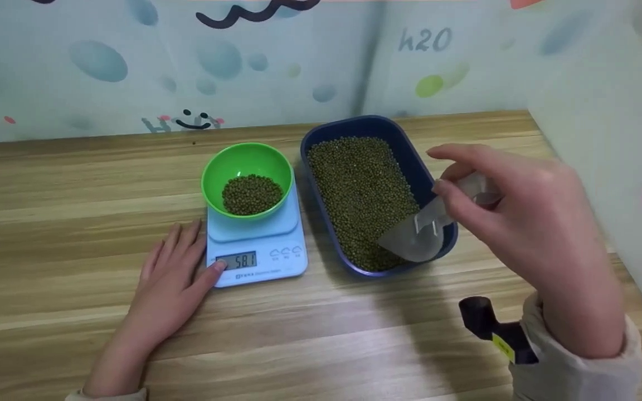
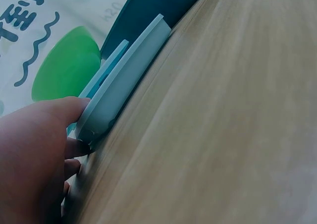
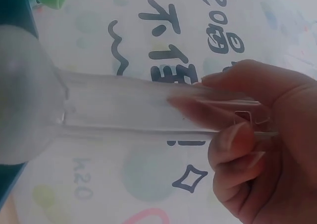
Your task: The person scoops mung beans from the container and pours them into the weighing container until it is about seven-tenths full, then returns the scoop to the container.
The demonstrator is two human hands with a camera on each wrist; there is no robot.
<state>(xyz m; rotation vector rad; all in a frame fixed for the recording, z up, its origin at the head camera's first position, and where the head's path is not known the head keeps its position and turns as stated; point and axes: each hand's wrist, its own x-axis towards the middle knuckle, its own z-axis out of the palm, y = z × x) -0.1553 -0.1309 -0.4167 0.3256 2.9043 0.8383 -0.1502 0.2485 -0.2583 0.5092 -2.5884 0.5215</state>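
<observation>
My right hand (image 1: pixel 538 211) grips the handle of a clear plastic scoop (image 1: pixel 418 239), its fingers and thumb curled round it. The scoop's bowl dips at the near right corner of a navy tub (image 1: pixel 329 214) of small round green-brown beans (image 1: pixel 360 195). On a light-blue kitchen scale (image 1: pixel 268 262) sits a green bowl (image 1: pixel 229 167) with a smaller heap of the same beans; the display (image 1: pixel 243 260) reads 58.1. My left hand (image 1: pixel 168 284) lies at the scale's left side, fingers extended on the table, thumb resting on the corner by the display.
The scale and tub stand side by side on a wood-grain table (image 1: pixel 321 334). Behind them rises a patterned wall (image 1: pixel 298 67), and another pale wall (image 1: pixel 622 111) borders the table on the right. A black wrist mount (image 1: pixel 488 323) sticks out from my right sleeve.
</observation>
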